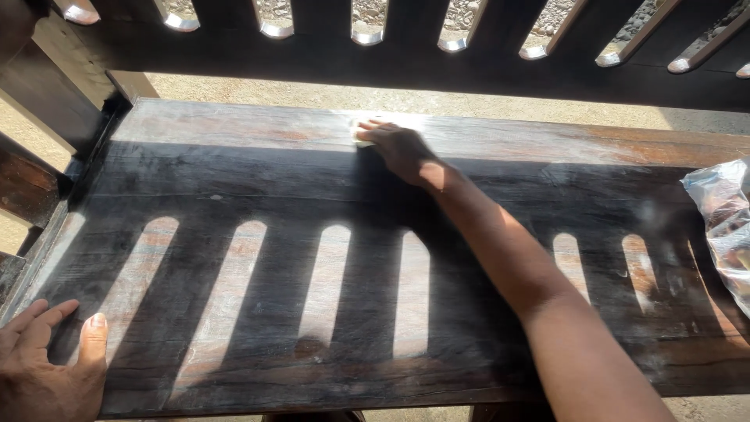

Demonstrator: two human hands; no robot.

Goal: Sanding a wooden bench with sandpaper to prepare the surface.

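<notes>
A dark wooden bench seat (258,180) fills the view, with sunlit stripes across it. My right hand (397,147) reaches to the far edge of the seat and presses a small pale pad (361,134) flat against the wood; most of the pad is hidden under my fingers. The wood near that hand looks dusty and whitish. My left hand (48,366) rests flat on the seat's near left corner, fingers apart, holding nothing.
The bench's slatted backrest (406,47) runs along the top, and a wooden armrest (47,117) closes off the left side. A clear plastic bag (726,227) lies on the right end of the seat. Sandy ground shows behind the slats.
</notes>
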